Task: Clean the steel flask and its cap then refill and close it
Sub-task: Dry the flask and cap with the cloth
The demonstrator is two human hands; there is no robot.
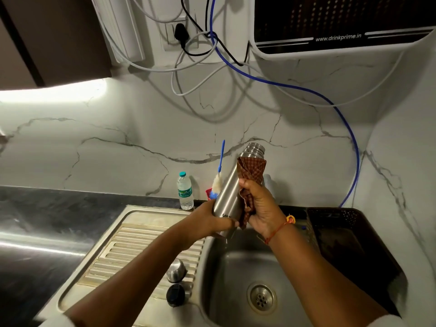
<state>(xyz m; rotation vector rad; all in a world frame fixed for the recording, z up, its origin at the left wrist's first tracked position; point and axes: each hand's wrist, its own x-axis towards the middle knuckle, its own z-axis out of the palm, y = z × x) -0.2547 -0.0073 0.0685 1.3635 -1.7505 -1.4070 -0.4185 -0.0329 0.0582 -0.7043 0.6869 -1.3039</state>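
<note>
Left grip (210, 219) clasps flask (227, 192) base | right grip (259, 206) holds cloth (251, 171) round it | risk: slick steel may slip into sink (226, 274)

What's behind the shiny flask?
A bottle brush with a blue handle stands behind the steel flask, near the marble wall. Its bottom end sits in something red, but the flask covers most of that, so I cannot tell what it is.

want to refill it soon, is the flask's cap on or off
Off: the steel flask shows bare neck threads; a steel cap lies on the drainboard.
</note>
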